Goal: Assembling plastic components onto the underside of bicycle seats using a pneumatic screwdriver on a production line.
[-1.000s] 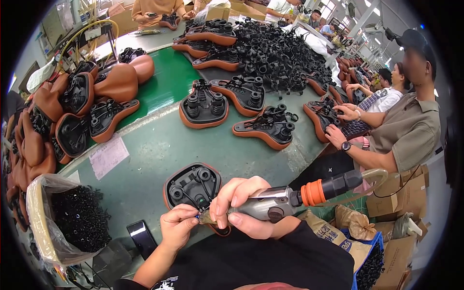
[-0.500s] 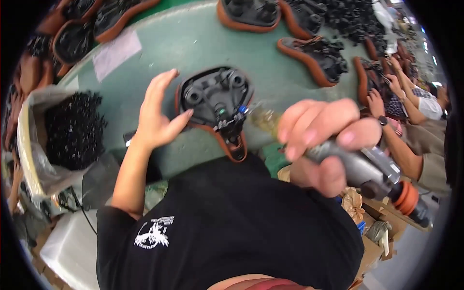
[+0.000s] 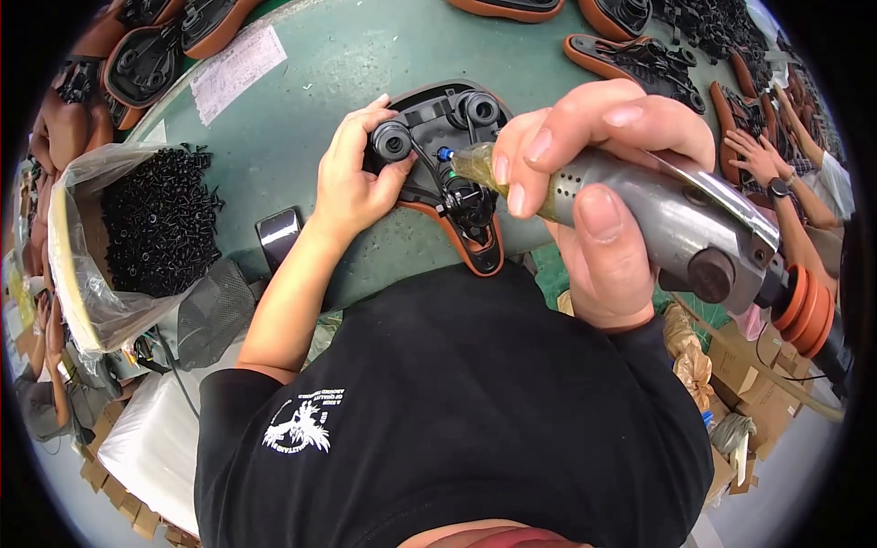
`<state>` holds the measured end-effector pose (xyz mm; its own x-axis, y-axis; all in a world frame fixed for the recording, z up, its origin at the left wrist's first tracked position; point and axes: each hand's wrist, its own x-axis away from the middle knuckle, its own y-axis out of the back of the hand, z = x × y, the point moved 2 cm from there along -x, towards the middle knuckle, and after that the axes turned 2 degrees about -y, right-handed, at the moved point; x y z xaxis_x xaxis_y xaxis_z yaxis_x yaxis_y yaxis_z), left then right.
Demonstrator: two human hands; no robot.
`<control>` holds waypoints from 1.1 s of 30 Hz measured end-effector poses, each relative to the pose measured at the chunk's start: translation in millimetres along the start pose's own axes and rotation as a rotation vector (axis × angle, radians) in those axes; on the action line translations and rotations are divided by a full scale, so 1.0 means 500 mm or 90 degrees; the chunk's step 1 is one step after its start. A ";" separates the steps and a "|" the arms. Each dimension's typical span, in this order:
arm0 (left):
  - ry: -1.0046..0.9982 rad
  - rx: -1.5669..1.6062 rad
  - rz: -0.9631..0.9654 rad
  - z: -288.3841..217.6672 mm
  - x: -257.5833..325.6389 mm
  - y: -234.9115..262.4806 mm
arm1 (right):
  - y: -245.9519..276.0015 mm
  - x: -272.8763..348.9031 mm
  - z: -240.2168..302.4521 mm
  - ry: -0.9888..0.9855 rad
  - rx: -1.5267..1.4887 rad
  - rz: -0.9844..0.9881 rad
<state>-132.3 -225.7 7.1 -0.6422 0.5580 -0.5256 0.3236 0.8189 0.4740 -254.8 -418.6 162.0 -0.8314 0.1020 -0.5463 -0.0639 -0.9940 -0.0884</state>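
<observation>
A bicycle saddle [image 3: 422, 190] with a brown edge lies upside down on the green table, its black underside and two round spring ends facing up. My left hand [image 3: 358, 183] grips its left side, fingers and thumb about the left spring end. In my right hand [image 3: 607, 237] is a grey metal power screwdriver [image 3: 671, 212] with an orange ring at its rear. Its tip, wrapped in yellowish film, points at a small blue piece [image 3: 445, 154] in the saddle's middle. Whether the tip touches that piece I cannot tell.
A plastic-lined box [image 3: 68, 265] of small black screws stands at the left, with a dark phone-like object [image 3: 279, 236] beside it. More saddles [image 3: 630, 66] lie along the table's far side. At the right, another person's hand [image 3: 754, 157] is near a saddle.
My left hand has closed onto the saddle's left side from beside it. The screwdriver's tip has come left and up, over the saddle. The view has shifted somewhat.
</observation>
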 end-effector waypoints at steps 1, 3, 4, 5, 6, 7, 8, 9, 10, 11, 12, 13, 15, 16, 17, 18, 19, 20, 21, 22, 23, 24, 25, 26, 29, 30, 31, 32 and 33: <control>-0.005 -0.019 0.001 -0.003 0.000 -0.001 | 0.001 0.002 -0.001 0.002 0.001 0.004; 0.072 -0.003 -0.009 -0.036 0.006 0.004 | 0.005 0.004 -0.002 0.003 0.001 0.007; 0.150 0.015 -0.021 -0.045 0.008 0.006 | 0.008 0.004 -0.001 0.017 0.006 0.018; 0.177 0.044 -0.005 -0.031 0.020 -0.002 | 0.010 0.004 0.000 0.030 0.011 0.028; 0.178 0.042 -0.006 -0.024 0.026 -0.009 | 0.009 0.001 -0.003 0.030 0.009 0.030; 0.183 0.029 -0.035 -0.019 0.028 -0.017 | 0.007 -0.001 -0.007 0.030 0.001 0.033; 0.187 0.015 -0.063 -0.016 0.027 -0.024 | 0.005 -0.005 -0.012 0.030 -0.006 0.036; 0.207 0.021 -0.083 -0.016 0.023 -0.032 | 0.004 -0.014 -0.016 0.039 -0.023 0.064; 0.207 0.021 -0.085 -0.009 0.025 -0.038 | 0.002 -0.019 -0.020 0.039 -0.023 0.066; 0.192 0.097 -0.122 0.002 0.032 -0.044 | -0.002 -0.024 -0.023 0.046 -0.016 0.084; 0.178 0.173 -0.160 0.002 0.033 -0.046 | -0.006 -0.027 -0.028 0.051 -0.010 0.104; 0.180 0.185 -0.183 -0.003 0.031 -0.048 | -0.010 -0.031 -0.033 0.057 -0.016 0.106; 0.166 0.191 -0.185 0.006 0.032 -0.049 | -0.024 -0.033 -0.049 0.064 -0.007 0.108; 0.150 0.197 -0.182 0.008 0.033 -0.048 | -0.031 -0.035 -0.055 0.073 0.003 0.104; 0.158 0.208 -0.197 0.008 0.035 -0.048 | -0.035 -0.040 -0.057 0.059 0.023 0.135; 0.165 0.203 -0.215 0.014 0.038 -0.048 | -0.042 -0.043 -0.065 0.055 0.015 0.152; 0.146 0.211 -0.209 0.018 0.035 -0.052 | -0.049 -0.042 -0.072 0.056 0.023 0.149; 0.127 0.219 -0.202 0.018 0.034 -0.055 | -0.055 -0.044 -0.077 0.056 0.031 0.145; 0.128 0.215 -0.212 0.014 0.031 -0.056 | -0.060 -0.048 -0.081 0.050 0.068 0.165; 0.115 0.210 -0.224 0.013 0.031 -0.051 | -0.074 -0.049 -0.085 0.041 0.083 0.178; 0.106 0.198 -0.228 0.014 0.030 -0.045 | -0.086 -0.052 -0.093 0.044 0.093 0.202; 0.098 0.190 -0.225 0.015 0.028 -0.044 | -0.092 -0.052 -0.102 0.045 0.106 0.219; 0.101 0.172 -0.243 0.013 0.029 -0.046 | -0.100 -0.052 -0.110 0.046 0.124 0.231; 0.113 0.160 -0.240 0.015 0.032 -0.049 | -0.107 -0.055 -0.111 0.034 0.178 0.249; 0.125 0.139 -0.250 0.022 0.037 -0.047 | -0.121 -0.059 -0.140 0.016 0.162 0.239; 0.123 0.138 -0.254 0.020 0.037 -0.043 | -0.122 -0.063 -0.145 0.003 0.139 0.237; 0.126 0.138 -0.262 0.012 0.033 -0.038 | -0.124 -0.071 -0.147 -0.010 0.145 0.254; 0.124 0.135 -0.245 0.016 0.038 -0.042 | -0.123 -0.071 -0.162 -0.002 0.125 0.255; 0.135 0.137 -0.258 0.015 0.037 -0.042 | -0.125 -0.069 -0.174 -0.005 0.113 0.239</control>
<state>-145.6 -231.8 -18.0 -0.8656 0.1676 -0.4719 0.1399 0.9857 0.0936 -174.1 -356.9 114.1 -0.8194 -0.2678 -0.5067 0.1505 -0.9536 0.2607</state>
